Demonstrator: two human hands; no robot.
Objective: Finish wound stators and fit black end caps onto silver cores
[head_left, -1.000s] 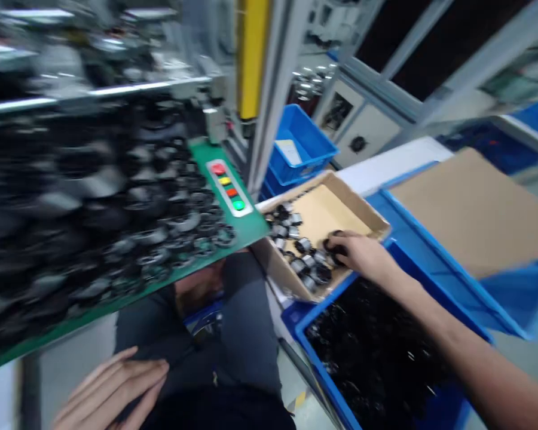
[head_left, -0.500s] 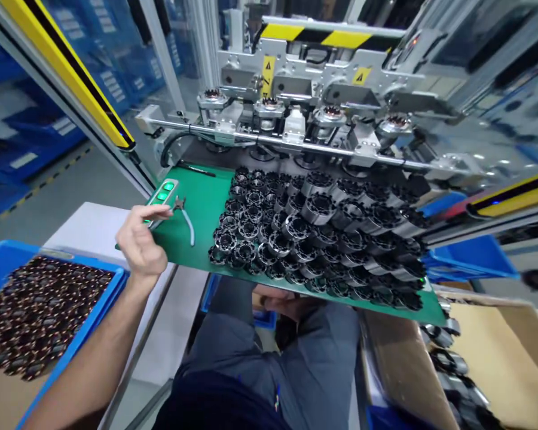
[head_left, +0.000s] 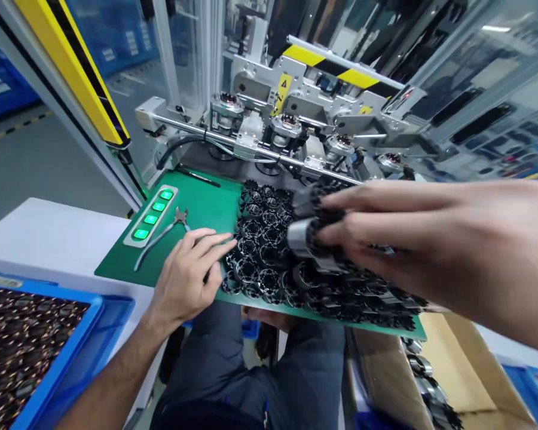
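Note:
My right hand (head_left: 430, 239) is close to the camera, above the green work plate (head_left: 206, 206). Its fingers are closed on a bunch of black and silver ring-shaped motor parts (head_left: 307, 236). My left hand (head_left: 190, 278) lies on the plate's near edge with fingers stretched toward the pile of ring-shaped parts (head_left: 269, 251) that covers the plate's middle and right. Its fingertips touch the pile's left edge and hold nothing.
A pair of pliers (head_left: 164, 236) and a panel of green lit buttons (head_left: 151, 216) lie on the plate's left. A machine with round heads (head_left: 287, 131) stands behind. A blue bin of wound parts (head_left: 31, 340) sits at left, a cardboard box (head_left: 443, 370) at right.
My right hand has come into view from the right, carrying ring parts over the plate. My left hand moved from the button panel to the pile's left edge. The view shifted slightly.

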